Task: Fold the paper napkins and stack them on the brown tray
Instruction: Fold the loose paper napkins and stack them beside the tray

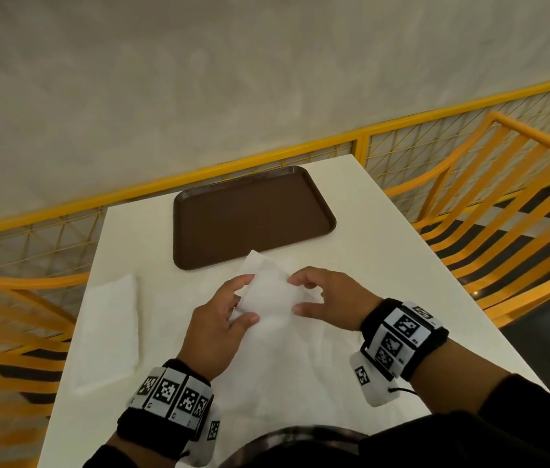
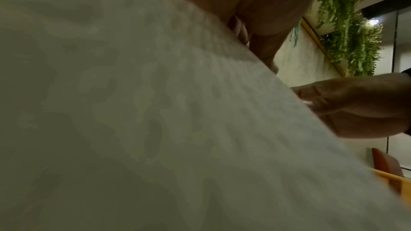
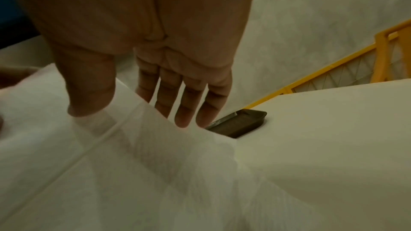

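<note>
A white paper napkin (image 1: 268, 295) is lifted just above the white table (image 1: 385, 248), partly folded. My left hand (image 1: 243, 300) pinches its left side between thumb and fingers. My right hand (image 1: 300, 295) pinches its right edge; in the right wrist view the thumb (image 3: 89, 85) lies on the near face and the fingers (image 3: 184, 104) reach behind the sheet. The napkin (image 2: 155, 111) fills most of the left wrist view. Beyond the hands lies the brown tray (image 1: 253, 214), with nothing on it; one corner of the tray (image 3: 240, 124) shows past my right fingers.
A flat stack of white napkins (image 1: 108, 329) lies on the table to the left. More thin white paper (image 1: 283, 373) is spread under my hands. A yellow mesh railing (image 1: 361, 143) runs behind the table, and a yellow slatted chair (image 1: 503, 211) stands at the right.
</note>
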